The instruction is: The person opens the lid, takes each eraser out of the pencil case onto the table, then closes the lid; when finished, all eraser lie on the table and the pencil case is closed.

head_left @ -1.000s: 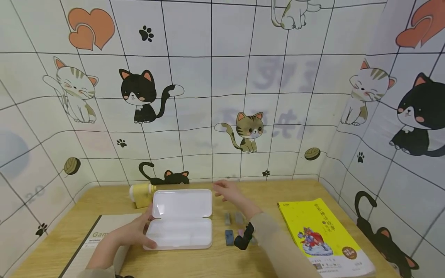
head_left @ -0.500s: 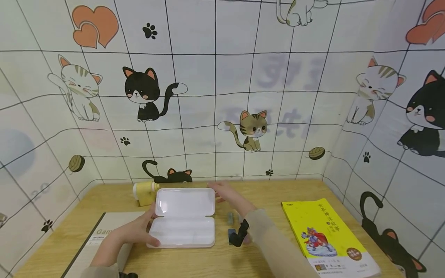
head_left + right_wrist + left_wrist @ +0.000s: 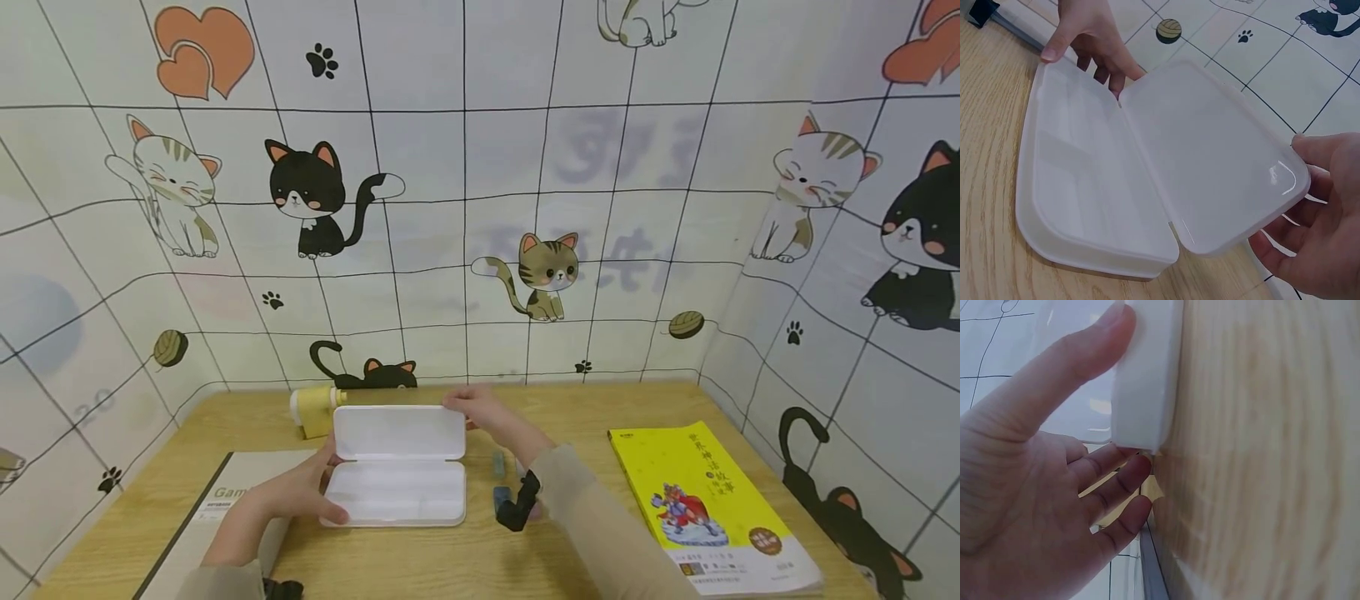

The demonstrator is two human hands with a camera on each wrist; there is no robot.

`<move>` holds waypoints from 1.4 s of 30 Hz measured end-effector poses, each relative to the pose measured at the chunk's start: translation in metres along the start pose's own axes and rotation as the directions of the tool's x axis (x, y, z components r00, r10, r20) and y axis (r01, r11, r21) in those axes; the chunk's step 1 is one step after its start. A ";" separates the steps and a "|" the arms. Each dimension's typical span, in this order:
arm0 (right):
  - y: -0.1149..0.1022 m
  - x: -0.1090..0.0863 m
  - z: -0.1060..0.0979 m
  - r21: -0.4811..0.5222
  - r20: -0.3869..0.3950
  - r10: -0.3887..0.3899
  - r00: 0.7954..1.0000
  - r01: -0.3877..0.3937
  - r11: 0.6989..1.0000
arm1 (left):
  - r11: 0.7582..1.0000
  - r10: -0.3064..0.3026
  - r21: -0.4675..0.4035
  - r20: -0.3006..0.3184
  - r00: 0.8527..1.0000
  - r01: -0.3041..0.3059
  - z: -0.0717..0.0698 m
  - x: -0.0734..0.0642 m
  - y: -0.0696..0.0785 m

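Note:
A white plastic pencil case lies on the wooden table with its hinged lid (image 3: 397, 432) raised, and nothing shows inside its base (image 3: 397, 492). At its left end my left hand (image 3: 296, 487) holds the base, thumb along the front wall. The left wrist view shows that thumb on the case wall (image 3: 1147, 381), with the fingers around the end corner. My right hand (image 3: 495, 417) pinches the lid's upper right corner. In the right wrist view the right thumb (image 3: 1316, 150) sits on the lid's edge and the other fingers are behind it.
Small blue (image 3: 501, 498) and grey-green blocks (image 3: 499, 462) lie right of the case, partly behind the right wrist strap. A yellow-and-white object (image 3: 313, 410) stands behind left. A pale notebook (image 3: 217, 517) lies left, a yellow book (image 3: 690, 483) right. Cat-patterned cloth (image 3: 420, 167) encloses the table.
My right hand has moved left from beside the lid and now grips its corner. The lid has tilted more upright. My left hand stays at the case's left end.

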State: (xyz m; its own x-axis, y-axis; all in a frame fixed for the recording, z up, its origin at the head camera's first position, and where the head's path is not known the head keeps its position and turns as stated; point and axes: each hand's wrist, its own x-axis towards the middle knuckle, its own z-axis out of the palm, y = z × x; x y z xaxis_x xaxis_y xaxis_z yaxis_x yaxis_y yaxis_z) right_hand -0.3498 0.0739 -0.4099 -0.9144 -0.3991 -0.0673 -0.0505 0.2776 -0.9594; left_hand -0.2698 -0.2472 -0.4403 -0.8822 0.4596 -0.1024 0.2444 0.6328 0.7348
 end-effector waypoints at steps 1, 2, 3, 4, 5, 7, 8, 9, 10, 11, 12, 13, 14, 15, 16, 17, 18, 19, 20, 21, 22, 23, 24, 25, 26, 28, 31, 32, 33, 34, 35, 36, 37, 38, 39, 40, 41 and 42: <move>0.000 -0.001 0.000 0.003 0.013 -0.009 1.000 0.009 1.000 | 1.000 -0.004 0.002 -0.001 1.000 0.004 0.000 0.000 0.000; 0.000 -0.003 0.000 0.005 0.024 -0.016 1.000 0.016 1.000 | 1.000 -0.007 0.003 -0.003 1.000 0.007 0.001 0.001 0.000; 0.000 -0.005 -0.001 0.011 0.038 -0.025 0.999 0.024 1.000 | 1.000 -0.017 -0.002 -0.006 1.000 0.017 0.001 0.001 0.000; -0.001 -0.007 -0.001 0.011 0.053 -0.037 0.998 0.036 0.999 | 1.000 -0.028 -0.007 -0.009 1.000 0.028 0.002 0.001 0.000; -0.002 -0.010 -0.002 0.009 0.070 -0.045 0.997 0.045 0.999 | 0.999 -0.039 -0.007 -0.013 0.999 0.039 0.002 0.002 0.000; -0.003 -0.015 -0.003 -0.007 0.105 -0.057 0.993 0.058 0.998 | 0.999 -0.051 -0.011 -0.021 0.999 0.050 0.002 0.002 0.000; -0.003 -0.017 -0.003 -0.024 0.124 -0.062 0.990 0.065 0.998 | 0.999 -0.041 -0.007 -0.016 0.999 0.041 0.002 0.001 -0.001; -0.003 -0.020 -0.003 -0.049 0.145 -0.067 0.987 0.075 0.996 | 0.999 -0.037 -0.013 -0.016 0.999 0.037 0.002 0.001 0.000; -0.003 -0.023 -0.003 -0.086 0.161 -0.073 0.984 0.088 0.992 | 0.999 -0.032 -0.013 -0.015 0.999 0.032 0.002 0.000 0.000; -0.003 -0.026 -0.003 -0.116 0.182 -0.077 0.980 0.099 0.988 | 1.000 -0.024 -0.012 -0.008 1.000 0.024 0.001 -0.001 0.000; -0.002 -0.028 -0.003 -0.143 0.204 -0.079 0.976 0.109 0.984 | 1.000 -0.021 -0.020 0.000 1.000 0.021 0.001 -0.002 0.000; -0.001 -0.030 -0.003 -0.178 0.222 -0.078 0.972 0.119 0.977 | 0.999 -0.020 -0.025 0.006 1.000 0.020 0.001 -0.003 0.000; 0.000 -0.033 -0.003 -0.214 0.240 -0.076 0.968 0.129 0.968 | 0.999 -0.022 -0.026 0.012 1.000 0.023 0.001 -0.004 0.000; 0.001 -0.036 -0.002 -0.248 0.258 -0.073 0.963 0.139 0.959 | 0.999 -0.031 -0.037 0.010 0.999 0.032 0.001 -0.004 0.001; 0.002 -0.038 -0.002 -0.274 0.277 -0.065 0.959 0.144 0.951 | 0.999 -0.030 -0.043 0.014 0.999 0.031 0.000 -0.005 0.000; 0.003 -0.039 -0.002 -0.288 0.302 -0.054 0.952 0.145 0.947 | 0.998 -0.031 -0.050 0.019 0.999 0.032 0.000 -0.005 0.000; 0.005 -0.040 -0.002 -0.313 0.320 -0.046 0.946 0.152 0.937 | 0.998 -0.036 -0.057 0.017 0.999 0.036 0.000 -0.005 -0.001; 0.006 -0.042 -0.002 -0.341 0.332 -0.039 0.943 0.158 0.927 | 0.997 -0.041 -0.063 0.014 0.999 0.042 0.000 -0.005 -0.001; 0.006 -0.043 -0.001 -0.355 0.347 -0.029 0.937 0.160 0.921 | 0.997 -0.045 -0.065 0.013 0.999 0.046 0.000 -0.006 -0.001; 0.007 -0.043 0.000 -0.365 0.361 -0.025 0.932 0.165 0.916 | 0.997 -0.045 -0.066 0.012 0.999 0.046 -0.001 -0.007 -0.002; 0.008 -0.043 0.000 -0.381 0.367 -0.023 0.930 0.172 0.909 | 0.997 -0.043 -0.069 0.013 0.999 0.044 -0.002 -0.007 -0.002; 0.007 -0.044 0.001 -0.388 0.375 -0.026 0.927 0.182 0.903 | 0.997 -0.044 -0.064 0.011 0.999 0.044 -0.004 -0.008 -0.002; 0.007 -0.044 0.002 -0.400 0.378 -0.029 0.925 0.191 0.896 | 0.997 -0.038 -0.064 0.010 0.999 0.038 -0.005 -0.009 -0.001; 0.007 -0.044 0.003 -0.405 0.382 -0.027 0.924 0.193 0.894 | 0.998 -0.028 -0.059 0.013 1.000 0.029 -0.008 -0.010 0.000; 0.006 -0.044 0.004 -0.408 0.387 -0.027 0.922 0.198 0.891 | 0.998 -0.013 -0.053 0.018 1.000 0.014 -0.010 -0.012 0.002; 0.006 -0.045 0.005 -0.419 0.394 -0.033 0.918 0.212 0.883 | 0.999 0.013 -0.050 0.030 0.999 -0.012 -0.016 -0.016 0.007; 0.005 -0.047 0.007 -0.439 0.403 -0.037 0.914 0.229 0.869 | 0.999 0.031 -0.028 0.050 0.998 -0.030 -0.026 -0.022 0.018; 0.005 -0.049 0.008 -0.443 0.404 -0.038 0.914 0.232 0.866 | 0.999 0.036 -0.017 0.056 0.998 -0.035 -0.029 -0.024 0.021; 0.005 -0.049 0.009 -0.451 0.404 -0.038 0.914 0.236 0.861 | 0.999 0.041 0.004 0.060 0.997 -0.041 -0.032 -0.026 0.023; 0.006 -0.050 0.009 -0.462 0.400 -0.038 0.916 0.238 0.855 | 0.998 0.048 0.023 0.070 0.996 -0.050 -0.035 -0.026 0.024; 0.007 -0.051 0.010 -0.472 0.397 -0.040 0.917 0.241 0.848 | 0.997 0.057 0.041 0.077 0.995 -0.060 -0.038 -0.026 0.025; 0.007 -0.052 0.011 -0.483 0.393 -0.040 0.918 0.243 0.841 | 0.996 0.064 0.063 0.085 0.994 -0.069 -0.040 -0.026 0.025; 0.008 -0.052 0.012 -0.495 0.388 -0.042 0.921 0.246 0.833 | 0.993 0.076 0.081 0.093 0.993 -0.084 -0.042 -0.026 0.025; 0.009 -0.053 0.013 -0.506 0.382 -0.046 0.923 0.250 0.826 | 0.991 0.091 0.093 0.101 0.991 -0.101 -0.043 -0.025 0.025; 0.010 -0.053 0.014 -0.519 0.376 -0.051 0.925 0.256 0.815 | 0.987 0.103 0.114 0.110 0.989 -0.115 -0.044 -0.024 0.024; 0.010 -0.054 0.015 -0.527 0.370 -0.056 0.927 0.260 0.809 | 0.984 0.112 0.126 0.119 0.987 -0.127 -0.045 -0.022 0.024; 0.011 -0.055 0.016 -0.535 0.365 -0.061 0.929 0.263 0.803 | 0.981 0.119 0.138 0.125 0.985 -0.136 -0.046 -0.021 0.024; 0.012 -0.056 0.016 -0.543 0.360 -0.067 0.930 0.268 0.796 | 0.978 0.120 0.156 0.132 0.984 -0.140 -0.046 -0.020 0.023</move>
State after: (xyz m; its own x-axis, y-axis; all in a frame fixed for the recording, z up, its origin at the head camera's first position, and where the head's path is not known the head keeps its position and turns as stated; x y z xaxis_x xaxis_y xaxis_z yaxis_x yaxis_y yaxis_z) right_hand -0.2928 0.0853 -0.4225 -0.7026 -0.7049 -0.0970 -0.5030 0.5885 -0.6330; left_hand -0.2648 -0.2701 -0.3906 -0.7858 0.6102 -0.1008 0.4251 0.6513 0.6285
